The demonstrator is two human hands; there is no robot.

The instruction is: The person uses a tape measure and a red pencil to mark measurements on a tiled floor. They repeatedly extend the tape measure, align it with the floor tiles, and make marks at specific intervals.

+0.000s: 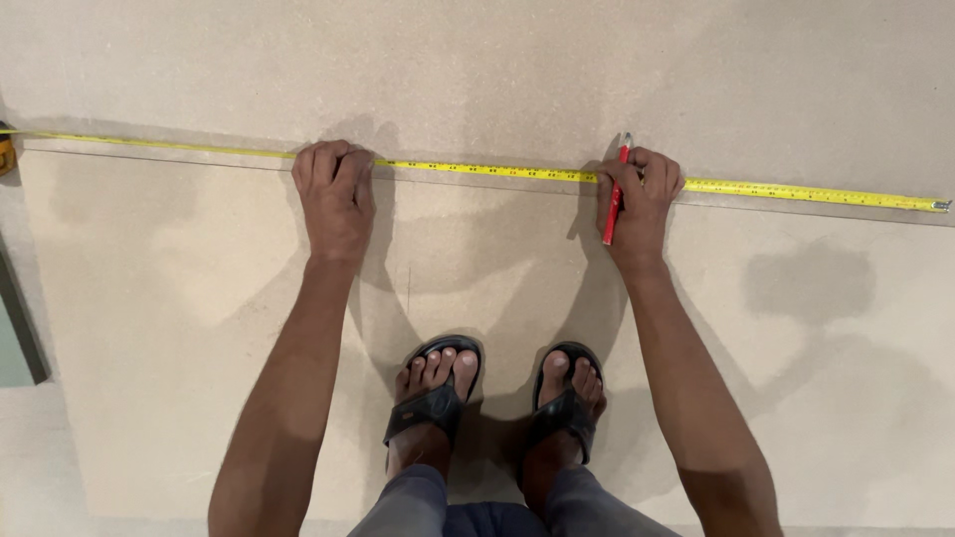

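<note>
A yellow tape measure blade [497,170] stretches across a wide beige board [179,298], from its case [6,149] at the far left edge to its hooked end [940,205] at the right. My left hand [335,197] presses down on the tape with curled fingers. My right hand [639,204] grips a red pencil [614,199], tip up at the tape's edge, while also resting on the tape.
I am squatting on the board, my feet in black sandals [494,393] between my arms. A second beige board [497,60] lies beyond the tape. A strip of greenish floor [14,343] shows at the left edge.
</note>
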